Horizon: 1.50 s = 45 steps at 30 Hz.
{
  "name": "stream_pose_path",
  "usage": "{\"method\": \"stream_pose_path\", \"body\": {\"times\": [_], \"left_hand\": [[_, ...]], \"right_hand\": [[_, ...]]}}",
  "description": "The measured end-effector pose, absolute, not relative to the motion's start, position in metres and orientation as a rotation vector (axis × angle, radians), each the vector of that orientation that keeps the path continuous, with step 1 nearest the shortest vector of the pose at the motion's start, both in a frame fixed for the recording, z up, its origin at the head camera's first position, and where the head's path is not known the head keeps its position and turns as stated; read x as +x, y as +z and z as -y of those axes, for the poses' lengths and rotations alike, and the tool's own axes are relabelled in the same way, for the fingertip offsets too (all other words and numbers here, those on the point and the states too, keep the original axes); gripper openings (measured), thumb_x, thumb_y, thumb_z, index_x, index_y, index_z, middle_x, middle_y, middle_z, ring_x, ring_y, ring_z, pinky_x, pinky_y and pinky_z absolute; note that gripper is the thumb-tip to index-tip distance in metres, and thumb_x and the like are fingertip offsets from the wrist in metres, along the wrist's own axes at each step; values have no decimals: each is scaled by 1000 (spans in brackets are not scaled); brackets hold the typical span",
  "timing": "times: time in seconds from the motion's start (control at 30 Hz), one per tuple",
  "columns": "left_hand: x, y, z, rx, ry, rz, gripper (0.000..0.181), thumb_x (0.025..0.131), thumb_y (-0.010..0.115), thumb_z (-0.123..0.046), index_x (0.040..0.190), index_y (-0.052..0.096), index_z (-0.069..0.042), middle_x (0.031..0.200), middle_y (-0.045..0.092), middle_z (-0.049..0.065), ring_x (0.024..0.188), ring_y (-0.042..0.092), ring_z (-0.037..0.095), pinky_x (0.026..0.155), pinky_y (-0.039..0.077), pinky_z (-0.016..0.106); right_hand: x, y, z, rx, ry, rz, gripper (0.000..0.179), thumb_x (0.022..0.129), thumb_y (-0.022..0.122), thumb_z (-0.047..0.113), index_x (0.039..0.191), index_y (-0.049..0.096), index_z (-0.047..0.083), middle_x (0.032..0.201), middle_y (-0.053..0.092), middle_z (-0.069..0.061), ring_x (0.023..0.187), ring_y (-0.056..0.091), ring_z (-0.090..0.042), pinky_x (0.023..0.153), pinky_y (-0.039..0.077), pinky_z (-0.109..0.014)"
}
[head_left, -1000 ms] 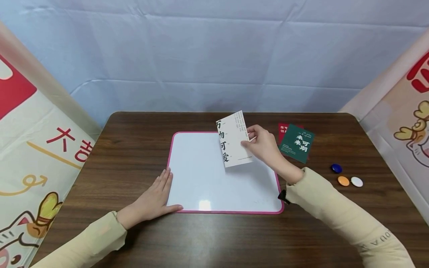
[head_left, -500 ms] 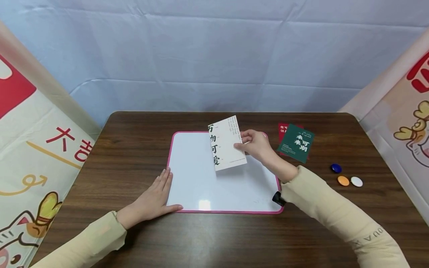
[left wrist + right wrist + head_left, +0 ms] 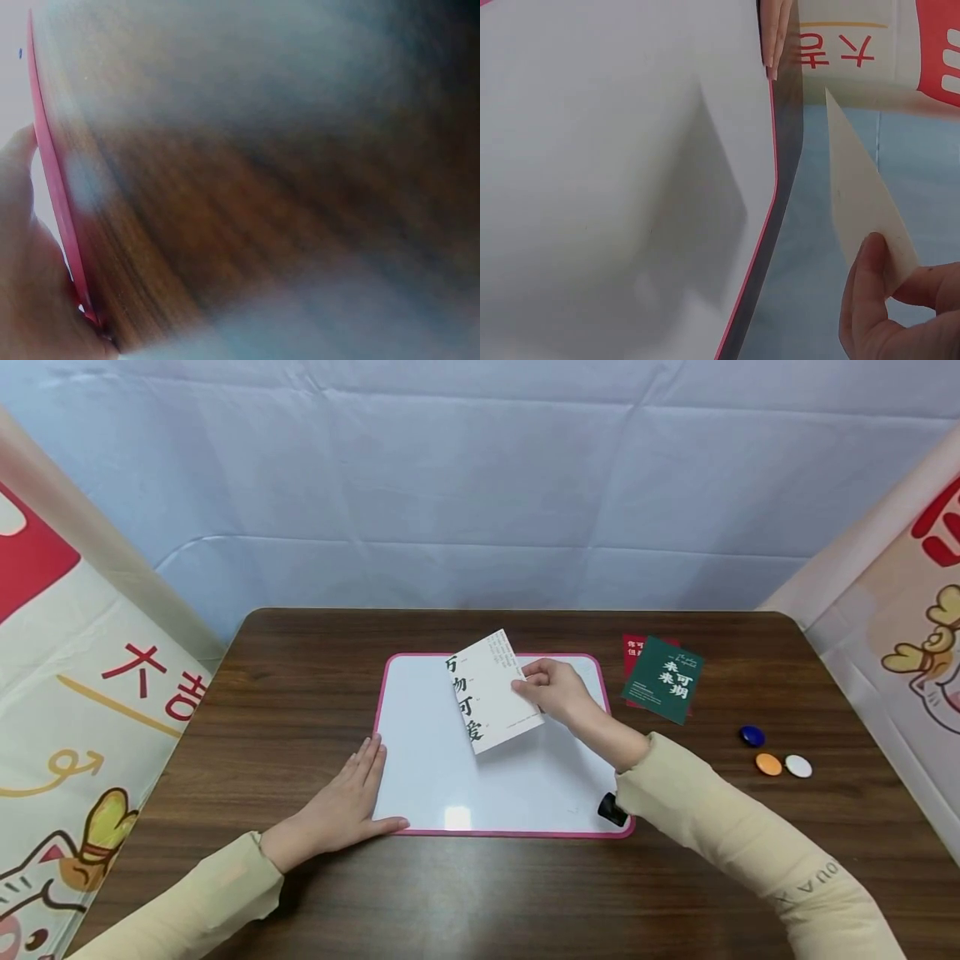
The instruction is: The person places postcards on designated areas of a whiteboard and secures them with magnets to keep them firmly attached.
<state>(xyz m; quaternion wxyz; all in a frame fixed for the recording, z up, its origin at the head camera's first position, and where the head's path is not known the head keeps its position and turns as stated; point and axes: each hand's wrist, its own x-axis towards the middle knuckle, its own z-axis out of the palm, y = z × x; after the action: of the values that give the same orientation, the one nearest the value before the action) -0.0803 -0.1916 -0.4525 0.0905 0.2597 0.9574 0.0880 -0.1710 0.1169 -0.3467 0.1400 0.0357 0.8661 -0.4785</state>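
Observation:
A white card [image 3: 495, 693] with large black characters down its left side hangs tilted over the whiteboard [image 3: 427, 785]. My right hand [image 3: 555, 689] pinches its right edge, thumb on the printed face and fingers behind. The right wrist view shows the card [image 3: 862, 195] from its plain back, and its shadow falls on the board. With fingers straight, my left hand [image 3: 341, 802] rests along the board's left edge, its thumb over the lower left corner. In the left wrist view that hand's thumb side [image 3: 37, 292] lies against the pink rim [image 3: 56, 172].
Right of the board a green card [image 3: 663, 681] overlaps a red card [image 3: 633, 647] on the wooden table [image 3: 480, 902]. Nearby lie three round pieces: blue [image 3: 752, 737], orange [image 3: 768, 765] and white [image 3: 798, 767]. A pale blue cloth [image 3: 480, 485] hangs behind the table.
My right hand has carried the white card leftward and somewhat nearer to me over the whiteboard, and the card leans more. My left hand has stayed in place.

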Motion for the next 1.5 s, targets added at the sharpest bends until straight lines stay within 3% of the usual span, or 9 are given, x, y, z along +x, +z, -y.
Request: {"method": "stream_pose_path", "body": {"times": [0.6, 0.97, 1.1, 1.5], "left_hand": [[-80, -452, 190, 749, 274, -2838, 109, 76, 38, -77, 143, 13, 6, 151, 2, 20, 138, 3, 33, 108, 18, 44], [-80, -454, 190, 751, 293, -2846, 109, 76, 42, -75, 142, 15, 7, 151, 3, 21, 138, 4, 34, 107, 19, 47], [-82, -456, 191, 760, 272, -2845, 110, 76, 38, -77, 143, 14, 7, 151, 1, 20, 138, 3, 33, 108, 18, 46], [-86, -460, 191, 768, 274, -2846, 111, 75, 37, -78, 142, 12, 7, 150, 1, 21, 138, 3, 33, 108, 18, 45]], "right_hand": [[-167, -361, -94, 224, -1456, -2378, 26, 87, 60, 14, 107, 55, -2, 81, 62, -9, 64, 54, -11, 54, 42, -19], [-167, -369, -81, 258, -1527, -2280, 25, 85, 61, 12, 104, 55, -2, 94, 61, -14, 74, 58, -16, 65, 51, -26], [-169, -374, -77, 277, -1509, -2267, 25, 84, 62, 11, 104, 55, -2, 96, 60, -14, 78, 58, -17, 71, 52, -29], [-169, -384, -65, 279, -1491, -2232, 24, 83, 64, 9, 102, 55, -2, 92, 61, -13, 73, 58, -15, 67, 51, -26]]}}
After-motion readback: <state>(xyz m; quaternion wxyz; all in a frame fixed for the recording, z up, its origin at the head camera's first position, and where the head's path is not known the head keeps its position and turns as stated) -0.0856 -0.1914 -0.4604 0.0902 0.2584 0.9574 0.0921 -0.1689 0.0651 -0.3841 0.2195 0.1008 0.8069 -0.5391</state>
